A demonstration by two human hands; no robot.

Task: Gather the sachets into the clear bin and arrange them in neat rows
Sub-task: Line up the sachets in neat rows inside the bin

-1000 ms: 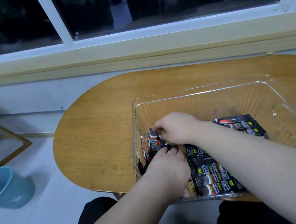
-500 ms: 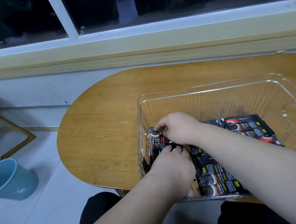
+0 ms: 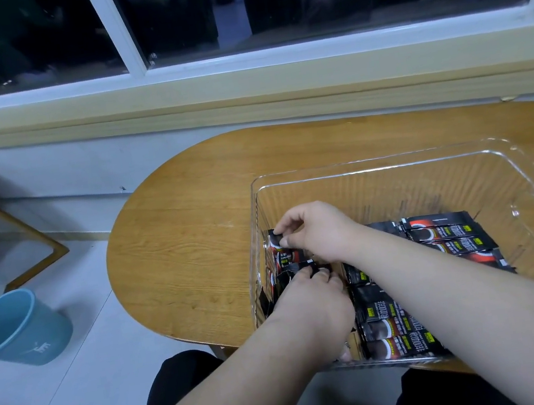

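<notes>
We judge the gathering part to be nearly or wholly done: every sachet we can see is already inside the clear bin (image 3: 390, 158), which stands on the right part of the bench (image 3: 179, 250), and we spot none lying loose on the wood around it. Toward the right of the bin a flat row (image 3: 451, 239) of sachets lies side by side. A second row (image 3: 395, 325) lies close to the near wall, partly hidden under the right forearm, and both look tidy to us. What is left, as we read it, is the ordering at the bin's left end, where the standing sachets (image 3: 283, 264) lean on edge against the left wall and are not yet in line. The right hand (image 3: 318, 229) reaches into that corner, its fingers (image 3: 286, 241) pinching the top end of one upright sachet (image 3: 274, 243) between thumb and forefinger. The left hand (image 3: 313, 310) sits just nearer to us, its fingers (image 3: 320, 276) curled down over the tops of the standing sachets, with the thumb low by the near wall, so we take it to be gripping that bunch. How many sachets lie hidden beneath the hands we cannot tell.
</notes>
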